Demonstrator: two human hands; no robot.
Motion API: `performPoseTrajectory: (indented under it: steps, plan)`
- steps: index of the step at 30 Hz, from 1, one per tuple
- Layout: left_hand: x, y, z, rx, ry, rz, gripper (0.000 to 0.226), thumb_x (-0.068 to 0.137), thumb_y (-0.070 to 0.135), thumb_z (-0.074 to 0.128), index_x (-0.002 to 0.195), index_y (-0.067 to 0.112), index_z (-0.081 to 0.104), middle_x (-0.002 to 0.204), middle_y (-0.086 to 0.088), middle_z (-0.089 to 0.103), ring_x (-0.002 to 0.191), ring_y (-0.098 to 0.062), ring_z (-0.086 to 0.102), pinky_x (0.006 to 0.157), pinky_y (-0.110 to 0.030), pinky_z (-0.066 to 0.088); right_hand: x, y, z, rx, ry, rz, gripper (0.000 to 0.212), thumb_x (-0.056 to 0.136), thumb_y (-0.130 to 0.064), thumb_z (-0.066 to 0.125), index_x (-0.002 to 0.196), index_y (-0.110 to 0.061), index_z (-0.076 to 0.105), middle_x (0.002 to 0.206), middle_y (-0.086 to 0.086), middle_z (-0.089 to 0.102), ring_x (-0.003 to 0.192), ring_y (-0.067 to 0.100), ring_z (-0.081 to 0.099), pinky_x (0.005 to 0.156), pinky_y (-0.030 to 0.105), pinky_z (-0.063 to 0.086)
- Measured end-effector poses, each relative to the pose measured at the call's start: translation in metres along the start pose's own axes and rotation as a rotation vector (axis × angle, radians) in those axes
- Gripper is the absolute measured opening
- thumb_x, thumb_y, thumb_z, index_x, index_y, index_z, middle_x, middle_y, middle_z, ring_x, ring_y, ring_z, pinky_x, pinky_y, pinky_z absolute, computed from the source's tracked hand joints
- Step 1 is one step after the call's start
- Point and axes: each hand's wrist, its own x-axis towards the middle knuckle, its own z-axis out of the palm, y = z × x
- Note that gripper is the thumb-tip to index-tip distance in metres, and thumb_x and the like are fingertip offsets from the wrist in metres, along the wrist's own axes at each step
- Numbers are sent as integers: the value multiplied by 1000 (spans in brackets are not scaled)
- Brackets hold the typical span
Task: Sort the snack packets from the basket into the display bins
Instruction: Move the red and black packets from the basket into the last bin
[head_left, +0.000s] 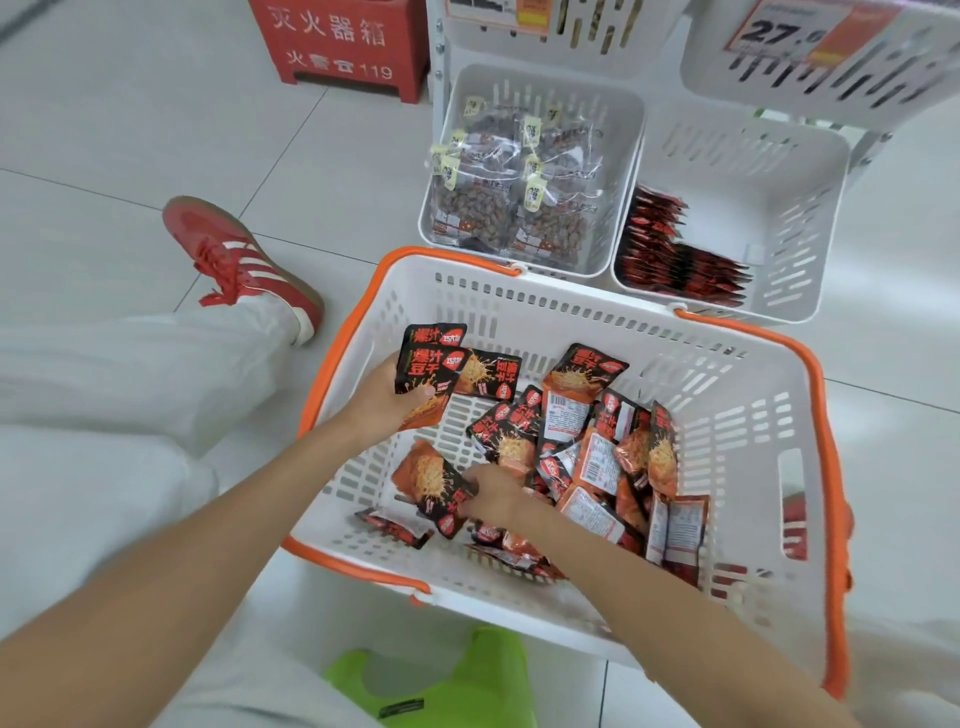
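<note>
I'm looking down on a pale tiled floor (130, 130) with dark grout lines. A red box (337, 47) with white lettering stands on it at the top left. Beside the box, a rack carries white slotted bins. The left bin (618, 119) holds clear bags of nuts (509, 192). The right bin (753, 171) has a row of red packets (670, 254) on edge along its left and near walls, and the rest of its bottom shows white. The upper bins (831, 67) overhang both, one of them with a price tag (779, 31).

The basket (571, 306), white with an orange rim and handles, sits on the floor just in front of the two lower bins. I have the left hand (382, 400) over the basket's left side, fingers and thumb clasped round a small stack of packets (431, 364). The right hand (496, 493) is down at the basket's bottom, fingers curled on a loose packet (428, 480). The pile of packets (597, 452) is heaped toward the right half, while bare slots show on the left. A red shoe (234, 254) and a white trouser leg lie left of the basket. A green object (457, 680) sits by its near edge.
</note>
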Motion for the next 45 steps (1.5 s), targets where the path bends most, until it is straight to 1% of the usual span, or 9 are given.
performPoseTrajectory:
  steps: [3,9,13,19,24,30,35,38,45]
  plan:
    - [1,-8,-7,-18,19,2,34,97,12,61,128,20,49,118,-8,65,106,-22,61,80,-21,49,-7,-13,-32,94,77,-165,10,87,-8,69,97,-7,71,86,12,68,76,27,63,78,44,53]
    - [9,6,-3,-29,-85,-53,42,96,35,62,135,26,50,126,3,63,118,-17,58,97,-34,47,-57,-59,-113,206,366,-353,10,88,-24,72,83,-26,64,77,-11,63,70,4,58,68,22,47]
    - [6,36,26,-18,-272,-66,73,80,73,56,141,37,39,124,19,55,116,-8,53,99,-32,44,-74,-62,-136,256,680,-447,4,91,-25,68,91,-24,64,99,-7,60,100,13,55,90,30,45]
    - [9,71,65,12,-251,123,61,83,35,77,133,35,42,130,22,49,121,0,47,102,-25,38,-103,-49,-153,442,541,-385,62,97,-35,57,151,-35,25,160,-9,12,147,12,16,114,30,22]
    - [26,91,77,72,-277,261,51,81,29,80,124,37,55,119,18,64,108,7,59,96,-28,47,-131,-29,-195,468,490,-346,77,87,-16,72,150,-25,29,118,-8,53,105,14,61,85,25,54]
    - [70,156,91,179,-383,382,70,79,30,82,137,33,43,119,12,65,105,-3,63,91,-29,53,-150,-2,-265,327,409,-349,86,77,-13,82,145,-31,34,134,-3,50,111,16,59,90,33,55]
    - [119,196,101,312,-335,434,75,74,39,84,134,31,40,115,8,62,103,-11,63,91,-44,53,-149,7,-310,426,553,-432,49,75,0,80,114,-22,60,90,-3,66,74,3,66,65,25,54]
    - [144,209,114,281,-223,479,90,70,39,87,142,29,34,133,6,42,121,-14,51,106,-43,44,-136,16,-331,381,775,-462,39,74,3,78,91,-27,60,81,-9,63,72,1,61,68,17,47]
    - [193,183,134,413,-287,429,125,75,41,83,153,35,-15,163,8,-17,148,-8,-15,121,-41,3,-86,66,-371,320,1266,-371,27,85,0,67,106,-17,62,100,-2,63,93,-1,58,83,14,46]
